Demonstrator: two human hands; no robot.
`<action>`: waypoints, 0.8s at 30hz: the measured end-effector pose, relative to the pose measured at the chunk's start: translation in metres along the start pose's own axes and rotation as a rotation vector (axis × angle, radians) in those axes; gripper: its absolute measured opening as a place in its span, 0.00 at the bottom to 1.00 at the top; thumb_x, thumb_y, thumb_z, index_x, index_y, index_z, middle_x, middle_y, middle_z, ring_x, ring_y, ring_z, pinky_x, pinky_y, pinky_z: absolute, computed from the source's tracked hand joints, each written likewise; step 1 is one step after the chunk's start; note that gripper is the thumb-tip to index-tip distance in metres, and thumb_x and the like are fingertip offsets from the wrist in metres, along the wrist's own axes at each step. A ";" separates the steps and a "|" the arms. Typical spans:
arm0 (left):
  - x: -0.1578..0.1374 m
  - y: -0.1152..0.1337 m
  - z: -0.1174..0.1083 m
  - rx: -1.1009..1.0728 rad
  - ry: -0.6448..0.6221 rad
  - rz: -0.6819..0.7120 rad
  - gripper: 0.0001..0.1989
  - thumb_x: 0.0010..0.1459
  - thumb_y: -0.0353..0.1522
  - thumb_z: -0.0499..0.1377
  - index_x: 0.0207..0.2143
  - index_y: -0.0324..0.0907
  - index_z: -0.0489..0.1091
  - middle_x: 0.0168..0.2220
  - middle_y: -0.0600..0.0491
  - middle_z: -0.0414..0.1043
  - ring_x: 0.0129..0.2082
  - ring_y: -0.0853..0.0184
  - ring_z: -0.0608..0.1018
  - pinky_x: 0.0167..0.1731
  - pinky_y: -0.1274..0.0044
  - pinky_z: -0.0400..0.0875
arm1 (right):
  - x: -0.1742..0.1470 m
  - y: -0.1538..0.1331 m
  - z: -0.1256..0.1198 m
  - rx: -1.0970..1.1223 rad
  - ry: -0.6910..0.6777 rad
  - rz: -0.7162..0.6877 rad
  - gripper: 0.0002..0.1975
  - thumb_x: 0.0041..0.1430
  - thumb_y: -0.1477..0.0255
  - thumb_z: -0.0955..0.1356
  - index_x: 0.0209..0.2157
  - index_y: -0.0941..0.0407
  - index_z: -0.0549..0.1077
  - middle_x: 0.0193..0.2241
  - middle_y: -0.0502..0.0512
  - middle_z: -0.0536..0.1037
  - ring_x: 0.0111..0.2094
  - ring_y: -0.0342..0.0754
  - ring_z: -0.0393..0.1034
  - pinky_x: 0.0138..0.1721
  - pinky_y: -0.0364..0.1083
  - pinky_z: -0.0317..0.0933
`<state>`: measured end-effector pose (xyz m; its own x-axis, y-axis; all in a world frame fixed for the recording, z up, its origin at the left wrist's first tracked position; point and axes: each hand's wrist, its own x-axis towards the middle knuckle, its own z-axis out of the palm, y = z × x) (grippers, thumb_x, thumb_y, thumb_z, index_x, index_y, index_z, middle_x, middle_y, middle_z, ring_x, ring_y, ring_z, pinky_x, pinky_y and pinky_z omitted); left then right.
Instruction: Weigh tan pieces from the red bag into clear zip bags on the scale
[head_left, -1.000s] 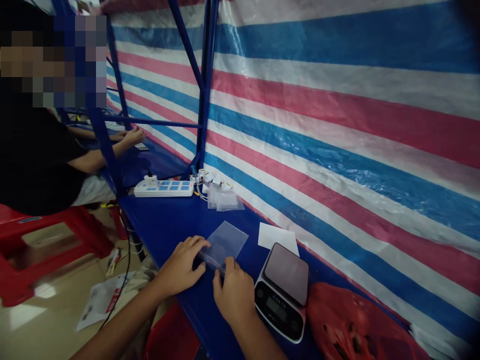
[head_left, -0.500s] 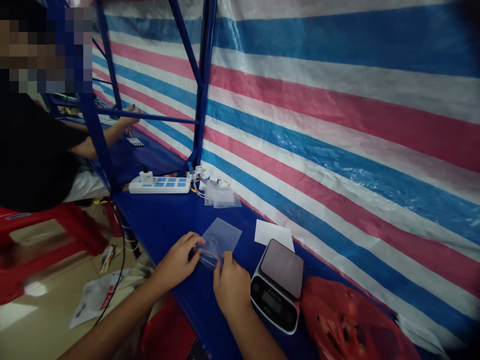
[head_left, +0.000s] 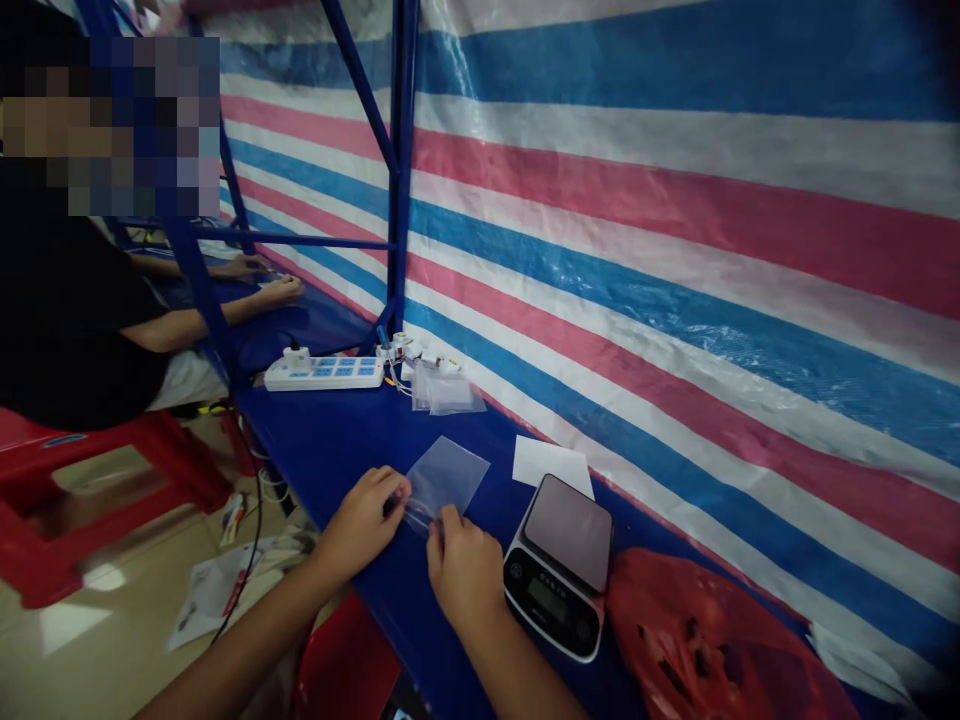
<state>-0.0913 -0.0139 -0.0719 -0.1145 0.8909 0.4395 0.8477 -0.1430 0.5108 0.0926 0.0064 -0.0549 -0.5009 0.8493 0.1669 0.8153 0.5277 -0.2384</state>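
Note:
A clear plastic bag (head_left: 448,474) lies above the blue table, its near edge stretched between both hands. My left hand (head_left: 373,508) is closed, pinching the bag's left corner between thumb and fingers. At the right corner, my right hand (head_left: 463,555) pinches the same edge, its fingertips partly hidden from view. Just right of that hand stands a digital kitchen scale (head_left: 561,565) with a dark flat plate and nothing on it. Behind the scale is a sheet of white paper (head_left: 551,464), partly tucked under it.
A white power strip (head_left: 324,373) sits at the table's far end, beside several clear bags (head_left: 448,391) and white plugs. A red plastic bag (head_left: 724,640) fills the right side. Striped sheeting (head_left: 637,270) walls the back. A co-worker (head_left: 82,300) sits at far left beyond a blue frame (head_left: 401,190).
My left fingers have drawn closer together on the bag's edge, which now looks straighter. The view has shifted slightly. The co-worker's hands have moved lower, toward their table.

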 end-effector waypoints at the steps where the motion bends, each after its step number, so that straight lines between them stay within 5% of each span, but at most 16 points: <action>1: 0.000 0.001 0.000 0.017 -0.006 0.011 0.07 0.58 0.24 0.53 0.32 0.43 0.68 0.34 0.53 0.71 0.38 0.64 0.73 0.40 0.73 0.68 | 0.000 0.000 -0.001 0.011 -0.005 0.001 0.07 0.69 0.70 0.61 0.40 0.54 0.71 0.32 0.55 0.81 0.32 0.52 0.79 0.29 0.43 0.59; 9: 0.021 -0.010 -0.018 0.094 0.053 0.133 0.10 0.66 0.28 0.51 0.37 0.43 0.72 0.39 0.51 0.72 0.41 0.64 0.74 0.44 0.72 0.69 | -0.003 -0.003 -0.002 0.126 0.050 0.015 0.12 0.68 0.65 0.62 0.48 0.56 0.67 0.34 0.57 0.81 0.32 0.55 0.79 0.29 0.47 0.58; 17: 0.128 0.008 -0.042 0.187 -0.104 0.482 0.14 0.63 0.23 0.49 0.37 0.42 0.73 0.39 0.49 0.72 0.43 0.63 0.72 0.47 0.72 0.68 | -0.004 -0.005 -0.004 0.180 0.017 -0.003 0.08 0.69 0.65 0.60 0.41 0.55 0.63 0.32 0.55 0.80 0.30 0.54 0.78 0.28 0.47 0.57; 24: 0.223 -0.035 -0.019 0.282 -0.166 0.190 0.12 0.52 0.20 0.54 0.28 0.43 0.73 0.37 0.47 0.74 0.45 0.59 0.75 0.48 0.72 0.67 | 0.000 -0.004 -0.004 0.130 -0.022 -0.020 0.08 0.69 0.65 0.60 0.41 0.55 0.64 0.32 0.55 0.80 0.29 0.54 0.77 0.29 0.48 0.61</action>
<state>-0.1568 0.1812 0.0223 0.1243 0.9208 0.3697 0.9577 -0.2088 0.1980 0.0908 0.0040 -0.0503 -0.5241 0.8379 0.1522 0.7613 0.5411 -0.3572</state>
